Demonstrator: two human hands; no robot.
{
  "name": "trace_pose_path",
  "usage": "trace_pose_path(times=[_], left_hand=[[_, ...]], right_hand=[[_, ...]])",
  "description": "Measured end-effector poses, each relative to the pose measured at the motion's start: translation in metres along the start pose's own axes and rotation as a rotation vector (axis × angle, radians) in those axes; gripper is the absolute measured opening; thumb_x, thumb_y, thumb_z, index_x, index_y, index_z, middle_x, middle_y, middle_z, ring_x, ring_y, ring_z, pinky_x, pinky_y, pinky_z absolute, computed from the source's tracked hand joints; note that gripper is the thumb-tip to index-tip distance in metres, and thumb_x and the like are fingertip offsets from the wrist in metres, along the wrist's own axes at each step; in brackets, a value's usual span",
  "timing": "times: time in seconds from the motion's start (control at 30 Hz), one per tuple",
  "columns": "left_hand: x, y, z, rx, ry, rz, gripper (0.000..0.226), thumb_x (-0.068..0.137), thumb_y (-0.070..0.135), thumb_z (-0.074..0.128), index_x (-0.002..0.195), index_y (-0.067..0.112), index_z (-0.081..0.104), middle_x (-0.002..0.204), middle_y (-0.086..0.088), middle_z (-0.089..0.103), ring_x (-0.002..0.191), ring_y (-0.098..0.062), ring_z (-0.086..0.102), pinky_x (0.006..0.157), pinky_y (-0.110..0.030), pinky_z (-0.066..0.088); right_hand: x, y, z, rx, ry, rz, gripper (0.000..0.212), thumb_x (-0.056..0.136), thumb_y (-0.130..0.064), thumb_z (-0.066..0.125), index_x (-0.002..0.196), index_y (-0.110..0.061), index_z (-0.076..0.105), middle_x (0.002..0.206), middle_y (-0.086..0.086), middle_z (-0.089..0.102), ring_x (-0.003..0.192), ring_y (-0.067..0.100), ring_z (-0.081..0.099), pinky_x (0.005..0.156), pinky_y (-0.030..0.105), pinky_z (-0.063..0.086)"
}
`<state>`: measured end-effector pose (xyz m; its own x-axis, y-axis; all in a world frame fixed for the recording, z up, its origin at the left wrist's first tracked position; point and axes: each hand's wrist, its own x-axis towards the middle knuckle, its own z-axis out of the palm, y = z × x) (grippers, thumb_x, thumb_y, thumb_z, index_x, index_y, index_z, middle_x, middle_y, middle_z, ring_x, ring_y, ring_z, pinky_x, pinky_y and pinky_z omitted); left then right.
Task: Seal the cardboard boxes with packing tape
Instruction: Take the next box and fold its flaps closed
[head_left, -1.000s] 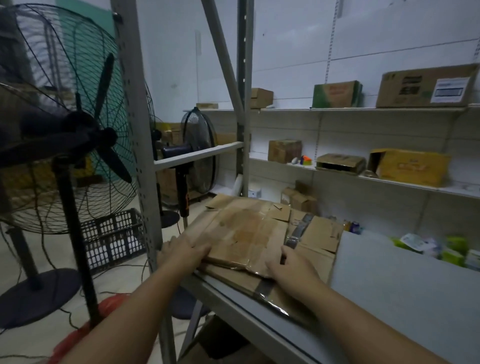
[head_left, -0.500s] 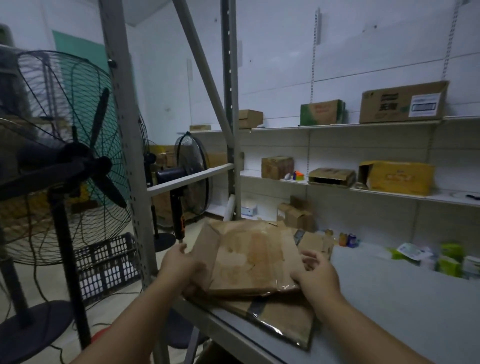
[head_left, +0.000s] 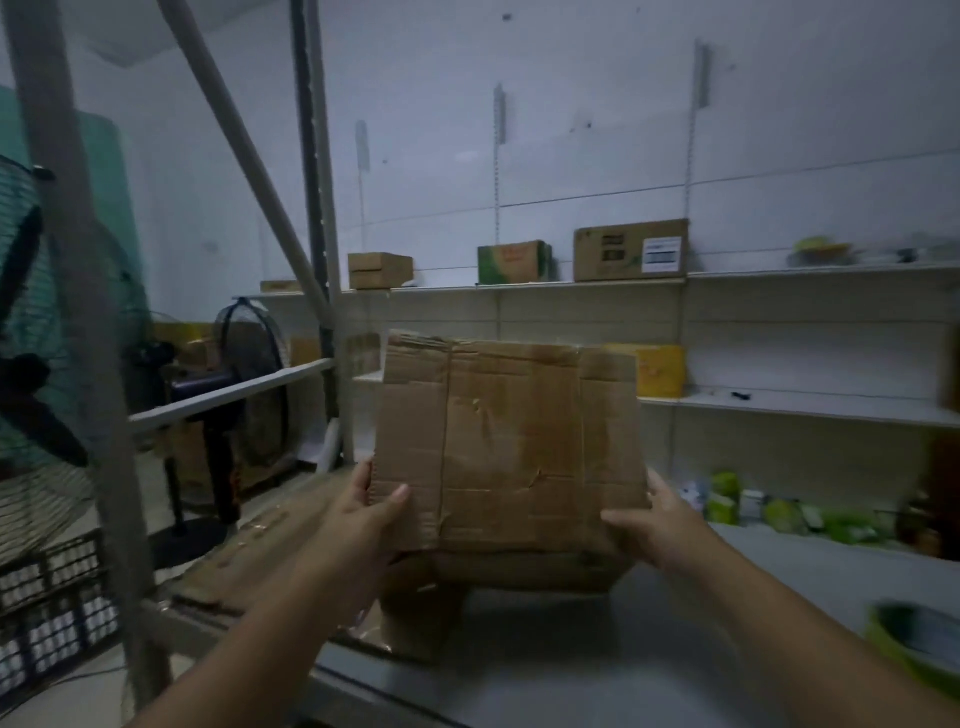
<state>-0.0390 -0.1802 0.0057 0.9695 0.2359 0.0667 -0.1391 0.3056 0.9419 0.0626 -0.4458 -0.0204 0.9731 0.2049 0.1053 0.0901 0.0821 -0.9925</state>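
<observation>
A flattened brown cardboard box stands upright in front of me, lifted above the grey table. My left hand grips its lower left edge, thumb across the front face. My right hand holds the lower right edge, fingers behind it. Below it, more flattened cardboard lies on the table's left end. A roll with a green rim, possibly tape, sits blurred at the right edge of the table.
Metal rack posts and a diagonal brace rise at the left. Standing fans and a black crate are on the floor beyond. Wall shelves carry boxes; small green packets lie at the table's far side.
Both hands have lifted the top flattened box off the stack and tipped it upright facing me. The view has tilted upward and shifted right.
</observation>
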Motion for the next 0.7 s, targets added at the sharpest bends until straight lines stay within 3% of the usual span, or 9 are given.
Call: trace_pose_path(times=[0.1,0.2,0.23,0.3,0.4,0.47,0.57,0.7], left_hand=[[-0.009,-0.013,0.033,-0.028,-0.067,0.017,0.034,0.091,0.009,0.052,0.102,0.041,0.054,0.112,-0.01,0.061,0.096,-0.033,0.063,0.065,-0.044,0.053],[-0.017,-0.023,0.071,-0.092,-0.103,0.005,0.031,0.093,0.008,0.049,0.103,0.037,0.054,0.109,-0.01,0.061,0.095,-0.033,0.062,0.066,-0.045,0.052],[-0.017,-0.026,0.081,-0.131,-0.098,-0.003,0.03,0.093,0.007,0.048,0.103,0.035,0.053,0.107,-0.01,0.06,0.093,-0.033,0.061,0.065,-0.044,0.051],[-0.013,-0.032,0.099,-0.177,-0.076,-0.05,0.028,0.094,0.007,0.046,0.111,0.029,0.05,0.108,-0.012,0.059,0.091,-0.032,0.06,0.061,-0.041,0.05],[0.003,-0.037,0.114,-0.224,-0.014,-0.184,0.03,0.096,0.007,0.043,0.123,0.021,0.046,0.111,-0.015,0.059,0.092,-0.033,0.061,0.058,-0.043,0.051],[0.013,-0.038,0.12,-0.301,0.061,-0.305,0.032,0.098,0.008,0.041,0.129,0.014,0.044,0.118,-0.018,0.057,0.101,-0.035,0.058,0.064,-0.044,0.05],[0.026,-0.042,0.12,-0.361,0.147,-0.417,0.035,0.098,0.007,0.041,0.133,0.005,0.043,0.129,-0.02,0.052,0.117,-0.036,0.052,0.076,-0.051,0.047],[0.034,-0.045,0.114,-0.346,0.153,-0.443,0.035,0.097,0.007,0.044,0.132,0.002,0.044,0.111,-0.023,0.056,0.106,-0.038,0.057,0.078,-0.051,0.048]], right_hand=[[-0.028,-0.012,-0.035,-0.133,0.068,-0.094,0.057,0.089,-0.004,0.061,0.134,-0.027,0.036,0.104,-0.016,0.052,0.095,0.009,0.056,0.092,0.033,0.044],[-0.04,-0.022,-0.066,-0.249,0.205,-0.142,0.077,0.088,-0.016,0.065,0.15,-0.022,0.019,0.135,-0.003,0.048,0.121,0.019,0.049,0.103,0.038,0.041],[-0.043,-0.028,-0.074,-0.267,0.258,-0.16,0.077,0.087,-0.019,0.067,0.149,-0.02,0.022,0.137,0.002,0.048,0.121,0.022,0.05,0.103,0.041,0.043],[-0.047,-0.041,-0.088,-0.288,0.323,-0.201,0.058,0.087,-0.021,0.067,0.138,-0.015,0.04,0.121,0.003,0.059,0.105,0.021,0.059,0.093,0.043,0.051],[-0.047,-0.061,-0.103,-0.219,0.267,-0.225,0.029,0.091,-0.019,0.06,0.119,-0.011,0.058,0.102,0.006,0.068,0.089,0.019,0.065,0.078,0.035,0.054],[-0.044,-0.067,-0.11,-0.139,0.15,-0.159,0.03,0.094,-0.019,0.054,0.123,-0.012,0.06,0.105,0.012,0.068,0.096,0.025,0.064,0.081,0.034,0.051],[-0.034,-0.061,-0.117,-0.205,0.079,-0.062,0.039,0.092,-0.028,0.058,0.131,-0.024,0.054,0.113,0.009,0.066,0.104,0.026,0.063,0.087,0.038,0.05],[-0.019,-0.052,-0.115,-0.191,0.131,-0.061,0.048,0.09,-0.02,0.061,0.136,-0.027,0.048,0.113,0.008,0.067,0.099,0.025,0.066,0.092,0.046,0.051]])
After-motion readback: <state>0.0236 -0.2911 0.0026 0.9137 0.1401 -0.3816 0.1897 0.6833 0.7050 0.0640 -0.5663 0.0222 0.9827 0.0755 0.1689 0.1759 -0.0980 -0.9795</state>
